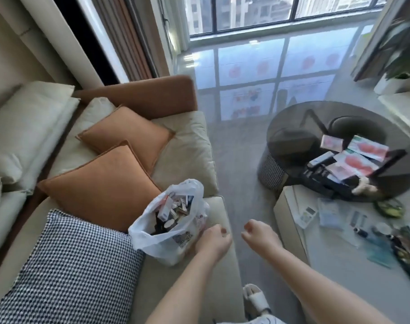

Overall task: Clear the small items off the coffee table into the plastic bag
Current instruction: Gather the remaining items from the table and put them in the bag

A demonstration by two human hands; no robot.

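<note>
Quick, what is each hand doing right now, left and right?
Left hand: fingers curled, at the edge of the plastic bag; whether it grips the bag cannot be told.
Right hand: fingers curled, holding nothing.

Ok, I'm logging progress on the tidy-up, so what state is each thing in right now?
plastic bag: open at the top, part filled with small items, standing on the sofa.
left hand: fingers curled, beside the bag; whether it grips the plastic is unclear.
right hand: curled, holding nothing.
round table: packets and boxes lying on it.
white table: small items scattered on it.
</note>
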